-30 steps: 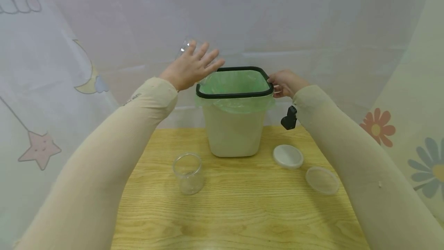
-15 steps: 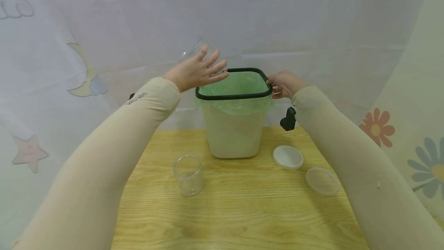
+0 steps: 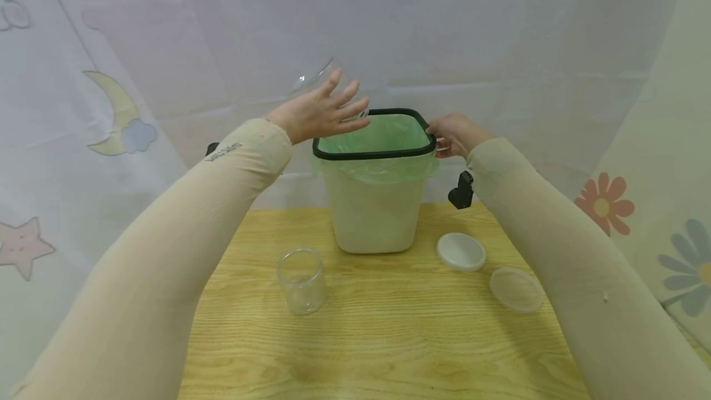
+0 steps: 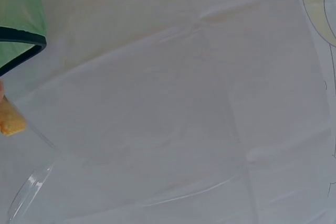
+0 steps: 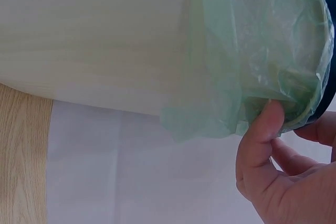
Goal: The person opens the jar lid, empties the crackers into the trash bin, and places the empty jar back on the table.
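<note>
My left hand (image 3: 323,111), fingers spread, holds a clear plastic container (image 3: 308,83) tilted over the left side of the bin's mouth. The hand hides most of the container. In the left wrist view, a small golden-brown piece (image 4: 11,119) shows beside the clear container's edge; its kind is unclear. With fingers and thumb, my right hand (image 3: 457,133) pinches the right rim of the whitish trash bin (image 3: 376,218). A green bin liner (image 5: 252,40) covers the bin's inside and folds over its black rim (image 3: 383,154).
On the wooden table (image 3: 378,326), another clear container (image 3: 303,289) stands upright at front left. A white lid (image 3: 461,251) and a translucent lid (image 3: 516,289) lie right of the bin. Pale printed cloth (image 3: 500,48) hangs behind and at both sides.
My left hand has moved slightly right and down over the bin, its container tilting further. The right hand stays at the rim. The table items have not moved.
</note>
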The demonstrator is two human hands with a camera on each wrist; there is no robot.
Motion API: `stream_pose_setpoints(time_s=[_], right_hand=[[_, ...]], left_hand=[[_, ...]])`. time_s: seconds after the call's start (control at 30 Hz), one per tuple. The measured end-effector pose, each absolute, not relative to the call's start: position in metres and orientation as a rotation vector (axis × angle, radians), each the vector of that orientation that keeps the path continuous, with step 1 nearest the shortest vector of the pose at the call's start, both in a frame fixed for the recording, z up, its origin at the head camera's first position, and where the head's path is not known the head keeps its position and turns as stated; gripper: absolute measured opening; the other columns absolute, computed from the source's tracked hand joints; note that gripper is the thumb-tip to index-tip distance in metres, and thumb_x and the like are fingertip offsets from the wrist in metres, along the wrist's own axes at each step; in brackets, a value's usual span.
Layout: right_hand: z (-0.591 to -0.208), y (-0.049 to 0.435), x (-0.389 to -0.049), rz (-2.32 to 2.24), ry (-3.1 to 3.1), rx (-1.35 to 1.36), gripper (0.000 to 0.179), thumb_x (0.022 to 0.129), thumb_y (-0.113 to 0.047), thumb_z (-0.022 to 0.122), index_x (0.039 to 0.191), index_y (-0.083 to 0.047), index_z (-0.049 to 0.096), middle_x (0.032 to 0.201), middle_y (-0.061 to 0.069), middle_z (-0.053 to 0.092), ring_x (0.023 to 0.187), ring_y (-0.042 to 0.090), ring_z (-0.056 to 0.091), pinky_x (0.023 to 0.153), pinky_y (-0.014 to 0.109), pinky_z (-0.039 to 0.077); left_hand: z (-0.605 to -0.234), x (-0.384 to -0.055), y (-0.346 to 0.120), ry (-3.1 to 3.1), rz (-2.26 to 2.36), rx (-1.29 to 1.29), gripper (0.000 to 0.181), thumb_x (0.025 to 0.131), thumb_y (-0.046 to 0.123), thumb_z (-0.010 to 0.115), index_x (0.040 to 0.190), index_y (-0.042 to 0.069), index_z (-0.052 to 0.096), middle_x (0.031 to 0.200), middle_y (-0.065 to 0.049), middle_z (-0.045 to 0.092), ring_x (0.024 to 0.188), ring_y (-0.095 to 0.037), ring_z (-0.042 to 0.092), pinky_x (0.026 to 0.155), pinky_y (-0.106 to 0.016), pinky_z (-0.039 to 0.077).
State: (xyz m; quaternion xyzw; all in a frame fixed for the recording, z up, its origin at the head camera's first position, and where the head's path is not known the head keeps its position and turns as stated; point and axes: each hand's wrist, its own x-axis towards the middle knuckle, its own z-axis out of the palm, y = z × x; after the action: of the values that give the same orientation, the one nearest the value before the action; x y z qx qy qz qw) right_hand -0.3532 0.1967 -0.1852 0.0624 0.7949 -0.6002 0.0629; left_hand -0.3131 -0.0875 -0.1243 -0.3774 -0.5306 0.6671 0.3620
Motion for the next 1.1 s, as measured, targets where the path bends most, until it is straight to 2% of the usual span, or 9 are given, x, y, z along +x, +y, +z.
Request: stream_pose_setpoints(time_s=[0.13,0.47,0.63,0.87,1.1], right_hand=[[-0.185,0.197,-0.355,-1.811,2.401,0.181,0.049,0.103,-0.013,0.041,0.150,-0.003,0.030,0.111,0.005,0.041,0.071,0.014,0.046,0.063,0.028,0.049],[-0.184,0.197,-0.354,-1.809,2.401,0.176,0.052,0.103,-0.012,0.040,0.153,-0.005,0.027,0.122,0.009,0.041,0.067,0.012,0.047,0.062,0.028,0.049],[-0.184,0.196,-0.355,-1.818,2.404,0.182,0.051,0.103,-0.012,0.041,0.152,-0.005,0.029,0.121,0.008,0.041,0.066,0.012,0.046,0.061,0.027,0.049],[-0.185,0.194,-0.355,-1.800,2.418,0.190,0.049,0.102,-0.011,0.041,0.149,-0.002,0.031,0.112,0.008,0.042,0.065,0.012,0.047,0.060,0.027,0.049],[-0.185,0.194,-0.356,-1.815,2.419,0.187,0.047,0.102,-0.012,0.042,0.147,0.000,0.033,0.109,0.007,0.042,0.063,0.010,0.048,0.060,0.027,0.050]], left_hand=[[-0.122,-0.313,-0.087,-1.376,1.736,-0.975,0.110,0.079,0.043,0.078,0.157,0.015,0.005,0.157,-0.017,0.021,0.137,-0.040,0.029,0.103,-0.060,0.031],[-0.120,-0.316,-0.086,-1.347,1.740,-1.002,0.110,0.078,0.042,0.080,0.157,0.018,0.008,0.158,-0.015,0.020,0.139,-0.039,0.028,0.105,-0.059,0.029],[-0.117,-0.315,-0.082,-1.322,1.774,-1.003,0.110,0.077,0.044,0.079,0.157,0.017,0.008,0.158,-0.015,0.020,0.138,-0.039,0.027,0.105,-0.059,0.029],[-0.119,-0.317,-0.071,-1.293,1.737,-1.060,0.090,0.086,0.037,0.073,0.156,0.022,0.019,0.156,-0.012,0.027,0.135,-0.038,0.031,0.104,-0.056,0.031],[-0.115,-0.316,-0.065,-1.283,1.776,-1.033,0.095,0.087,0.041,0.071,0.157,0.019,0.012,0.157,-0.013,0.023,0.136,-0.041,0.029,0.104,-0.058,0.031]])
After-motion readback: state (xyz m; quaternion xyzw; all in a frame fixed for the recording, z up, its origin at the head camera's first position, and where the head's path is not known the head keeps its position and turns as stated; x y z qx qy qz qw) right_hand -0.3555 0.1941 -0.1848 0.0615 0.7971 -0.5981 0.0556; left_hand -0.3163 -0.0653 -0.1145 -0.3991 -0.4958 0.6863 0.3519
